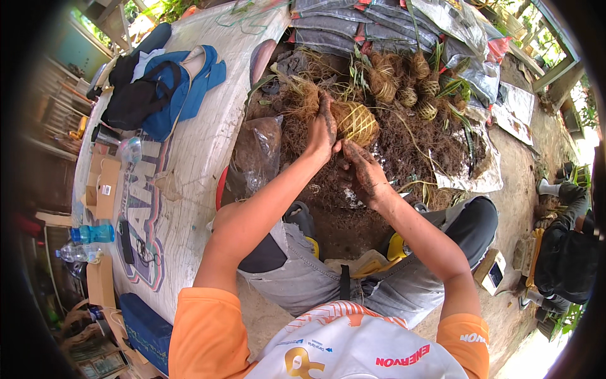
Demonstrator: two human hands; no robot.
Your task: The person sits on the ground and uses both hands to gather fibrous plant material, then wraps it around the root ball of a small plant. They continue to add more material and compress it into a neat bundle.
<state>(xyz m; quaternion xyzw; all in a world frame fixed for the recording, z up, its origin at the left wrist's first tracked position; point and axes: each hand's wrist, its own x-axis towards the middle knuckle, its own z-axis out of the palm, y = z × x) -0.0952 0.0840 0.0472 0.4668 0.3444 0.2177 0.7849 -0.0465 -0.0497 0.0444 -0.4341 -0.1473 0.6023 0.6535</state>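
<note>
A rounded brown fibre ball [358, 124], criss-crossed with yellow twine, lies on its side in front of me, with tangled dry roots [302, 98] at its left end. My left hand [323, 131], dirty with soil, lies along the ball's left side, fingers long and pressed to it, steadying it. At the ball's near edge, the thumb and finger of my right hand [365, 169] pinch together beside my left thumb. What is between them is too small to make out. Loose dark soil and fibre [404, 148] surround the ball.
Several similar wrapped balls [407, 96] with green leaves lie beyond. Stacked grey sacks [366, 28] stand at the far side. A clear plastic bag [255, 148] rests left, near a white table [202, 139] bearing a blue bag [192, 88]. Another person [565, 259] crouches at far right.
</note>
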